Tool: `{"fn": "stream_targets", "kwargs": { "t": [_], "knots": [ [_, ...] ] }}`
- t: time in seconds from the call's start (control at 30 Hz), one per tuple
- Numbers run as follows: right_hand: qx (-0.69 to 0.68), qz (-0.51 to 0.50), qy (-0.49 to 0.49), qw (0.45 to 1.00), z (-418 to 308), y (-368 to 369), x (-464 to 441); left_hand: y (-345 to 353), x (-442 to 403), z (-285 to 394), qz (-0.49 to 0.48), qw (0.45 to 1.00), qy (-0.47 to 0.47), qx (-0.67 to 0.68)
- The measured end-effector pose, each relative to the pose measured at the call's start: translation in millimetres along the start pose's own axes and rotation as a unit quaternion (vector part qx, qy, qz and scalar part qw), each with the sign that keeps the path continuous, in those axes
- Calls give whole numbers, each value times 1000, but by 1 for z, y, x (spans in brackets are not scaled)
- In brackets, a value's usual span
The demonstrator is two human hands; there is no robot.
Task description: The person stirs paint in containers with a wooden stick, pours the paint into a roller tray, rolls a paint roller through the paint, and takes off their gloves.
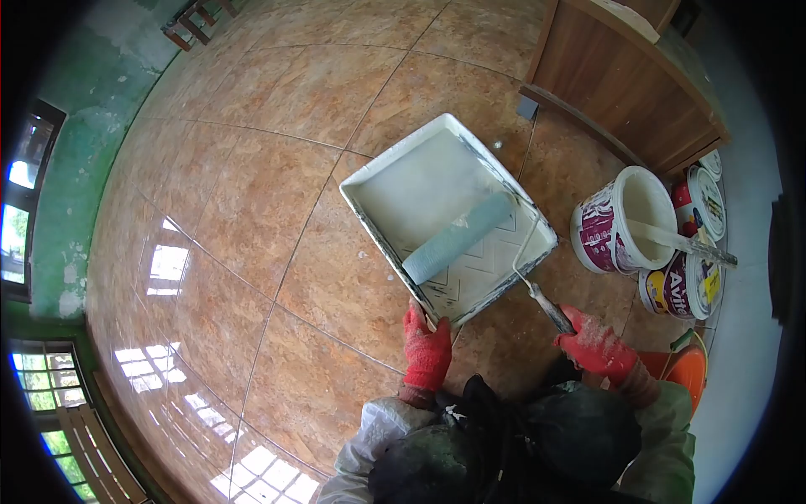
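A white paint tray with smeared edges sits on the tiled floor, pale liquid paint in its upper part. The blue-grey roller lies slantwise across the tray's ridged lower part. My right hand, in a red glove, is closed round the roller's handle, to the right of the tray's near corner. Also in a red glove, my left hand grips the tray's near left edge, its fingertips partly hidden by the rim.
A white bucket with a stick across it stands right of the tray. Lidded paint buckets and an orange bucket line the right wall. A wooden cabinet is at the upper right.
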State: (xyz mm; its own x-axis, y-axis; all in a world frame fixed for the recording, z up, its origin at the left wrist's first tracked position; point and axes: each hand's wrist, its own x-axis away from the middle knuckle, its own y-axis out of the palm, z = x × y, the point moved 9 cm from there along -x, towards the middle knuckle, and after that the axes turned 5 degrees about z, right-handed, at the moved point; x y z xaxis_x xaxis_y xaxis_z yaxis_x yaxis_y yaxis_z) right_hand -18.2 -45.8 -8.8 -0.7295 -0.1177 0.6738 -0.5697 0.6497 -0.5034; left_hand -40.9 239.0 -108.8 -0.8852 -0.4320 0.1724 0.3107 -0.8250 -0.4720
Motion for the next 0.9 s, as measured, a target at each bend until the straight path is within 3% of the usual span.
{"fn": "stream_targets", "kwargs": {
  "t": [0.1,0.47,0.57,0.63,0.67,0.7,0.73,0.8,0.9],
  "knots": [
    [46,58,-94,993,-14,-1,-16,1,-1,-3,4,1000,0,1],
    [36,102,-132,985,-35,11,-72,0,0,3,6,1000,-3,-8],
    [100,171,-192,961,-25,16,-86,1,0,6,-5,1000,0,-7],
    [148,240,-318,905,-43,18,-76,-2,0,4,18,999,16,-36],
    [294,319,-363,825,-57,20,-60,-1,-1,2,12,999,18,-42],
    [422,414,-381,711,-69,23,-43,3,-1,5,-3,999,30,-37],
    [305,343,-369,808,-65,20,-57,1,-1,6,9,999,28,-30],
    [142,265,-351,887,-62,23,-73,-2,1,1,5,1000,12,-11],
    [107,268,-337,896,-56,38,-94,2,-3,-3,2,1000,4,-12]
  ]
}}
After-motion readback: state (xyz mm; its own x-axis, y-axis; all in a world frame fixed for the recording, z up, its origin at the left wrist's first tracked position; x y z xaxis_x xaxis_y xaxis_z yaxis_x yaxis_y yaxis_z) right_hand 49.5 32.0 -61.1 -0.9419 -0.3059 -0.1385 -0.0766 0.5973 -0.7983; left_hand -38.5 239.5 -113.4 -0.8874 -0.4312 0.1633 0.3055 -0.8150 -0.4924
